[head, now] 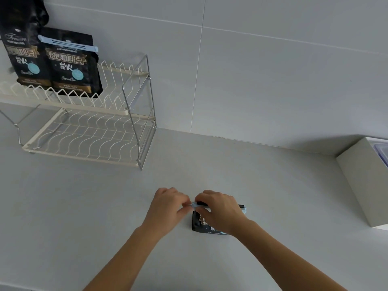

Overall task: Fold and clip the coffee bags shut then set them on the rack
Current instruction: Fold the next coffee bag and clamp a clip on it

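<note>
A black coffee bag (198,224) stands on the grey counter, mostly hidden behind my right hand (220,211). A pale blue clip (243,210) runs along its folded top. My right hand presses over the clip and the bag's top. My left hand (168,204) pinches the clip's left end with its fingertips. On the upper shelf of the white wire rack (88,131) at the left stand two more black coffee bags: one (73,66) shut with a pale blue clip (67,44), and one (20,49) behind it at the frame's edge.
The rack's lower shelf holds nothing. A white box-shaped block (365,181) stands at the right edge of the counter, with a bluish container (383,152) behind it. A tiled wall closes off the back.
</note>
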A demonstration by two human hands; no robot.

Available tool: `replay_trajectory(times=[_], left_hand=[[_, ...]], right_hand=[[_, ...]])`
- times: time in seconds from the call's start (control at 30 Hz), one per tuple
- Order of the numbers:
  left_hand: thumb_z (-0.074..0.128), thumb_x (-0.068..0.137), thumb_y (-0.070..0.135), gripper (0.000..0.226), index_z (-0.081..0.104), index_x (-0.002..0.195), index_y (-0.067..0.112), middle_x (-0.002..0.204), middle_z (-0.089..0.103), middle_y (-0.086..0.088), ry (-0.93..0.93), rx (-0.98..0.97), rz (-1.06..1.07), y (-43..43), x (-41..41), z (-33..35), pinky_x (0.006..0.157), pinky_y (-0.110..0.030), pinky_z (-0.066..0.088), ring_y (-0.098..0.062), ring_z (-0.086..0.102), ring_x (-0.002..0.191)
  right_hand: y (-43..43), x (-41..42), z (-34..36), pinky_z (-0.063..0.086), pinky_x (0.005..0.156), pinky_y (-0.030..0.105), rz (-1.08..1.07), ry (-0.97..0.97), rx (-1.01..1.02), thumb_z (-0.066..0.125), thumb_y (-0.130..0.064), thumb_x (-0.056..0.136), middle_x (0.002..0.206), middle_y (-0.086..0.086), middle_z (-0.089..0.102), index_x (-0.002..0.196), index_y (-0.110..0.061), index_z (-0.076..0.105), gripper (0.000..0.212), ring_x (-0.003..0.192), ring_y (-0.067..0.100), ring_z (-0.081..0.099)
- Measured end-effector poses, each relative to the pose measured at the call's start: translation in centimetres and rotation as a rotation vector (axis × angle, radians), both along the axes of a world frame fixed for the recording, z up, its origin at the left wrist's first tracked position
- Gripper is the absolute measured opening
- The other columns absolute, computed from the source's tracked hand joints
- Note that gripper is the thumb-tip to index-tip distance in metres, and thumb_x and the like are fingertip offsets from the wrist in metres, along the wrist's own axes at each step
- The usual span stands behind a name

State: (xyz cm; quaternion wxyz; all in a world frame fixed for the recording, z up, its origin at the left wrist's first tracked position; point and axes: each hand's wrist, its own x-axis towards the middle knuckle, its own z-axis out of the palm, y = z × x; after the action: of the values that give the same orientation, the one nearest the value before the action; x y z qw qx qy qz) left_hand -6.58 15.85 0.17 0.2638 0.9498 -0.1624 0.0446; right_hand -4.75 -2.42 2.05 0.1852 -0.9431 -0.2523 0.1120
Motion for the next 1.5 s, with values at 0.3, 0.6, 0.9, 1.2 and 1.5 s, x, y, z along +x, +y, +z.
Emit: replay_trajectory(times=[0.3,0.6,0.9,1.2,1.5], left_hand=[[0.046,0.091,0.031,0.022,0.064,0.084,0.022,0.081,0.067,0.004,0.031,0.175,-0.089,0.2,0.4,1.1,0.082,-0.028,0.034,-0.015,0.053,0.085],[0.047,0.092,0.027,0.024,0.067,0.081,0.020,0.075,0.070,0.003,0.090,0.060,-0.043,-0.1,-0.1,0.7,0.078,-0.030,0.039,-0.016,0.056,0.076],[0.055,0.084,0.052,0.031,0.066,0.077,0.024,0.078,0.070,0.010,0.237,-0.094,0.088,-0.5,-0.5,0.7,0.065,-0.021,0.043,-0.006,0.061,0.071],[0.051,0.095,0.020,0.016,0.066,0.089,0.014,0.062,0.066,0.003,0.678,-0.785,0.213,-2.7,-1.6,0.3,0.060,-0.027,0.046,-0.011,0.056,0.054],[0.051,0.094,0.021,0.020,0.067,0.093,0.009,0.065,0.069,0.000,0.743,-1.022,0.348,-3.8,-2.2,0.0,0.055,-0.016,0.043,-0.009,0.060,0.057]], right_hand=[[0.7,-0.4,-0.6,0.036,0.057,0.027,-0.015,-0.047,0.022,0.042,-0.043,0.096,0.090,-0.006,0.059,0.105,-0.030,0.062,0.025,0.076,0.017,0.058],[0.7,0.0,-0.9,0.029,0.055,0.025,-0.080,-0.069,0.075,0.046,-0.040,0.093,0.091,-0.007,0.063,0.097,-0.029,0.065,0.022,0.077,0.016,0.059],[-0.6,0.3,-0.1,0.048,0.071,0.027,-0.096,0.055,0.222,0.060,-0.040,0.087,0.100,-0.012,0.067,0.102,-0.029,0.067,0.020,0.088,0.007,0.061],[-1.6,-0.4,0.4,0.037,0.073,0.015,0.028,0.019,0.299,0.060,-0.019,0.090,0.088,0.000,0.060,0.102,-0.024,0.073,0.018,0.082,0.009,0.044],[-0.4,-1.4,-0.5,0.048,0.055,0.031,-0.216,-0.167,0.329,0.065,-0.016,0.083,0.075,-0.007,0.057,0.078,-0.022,0.071,0.010,0.076,0.007,0.050]])
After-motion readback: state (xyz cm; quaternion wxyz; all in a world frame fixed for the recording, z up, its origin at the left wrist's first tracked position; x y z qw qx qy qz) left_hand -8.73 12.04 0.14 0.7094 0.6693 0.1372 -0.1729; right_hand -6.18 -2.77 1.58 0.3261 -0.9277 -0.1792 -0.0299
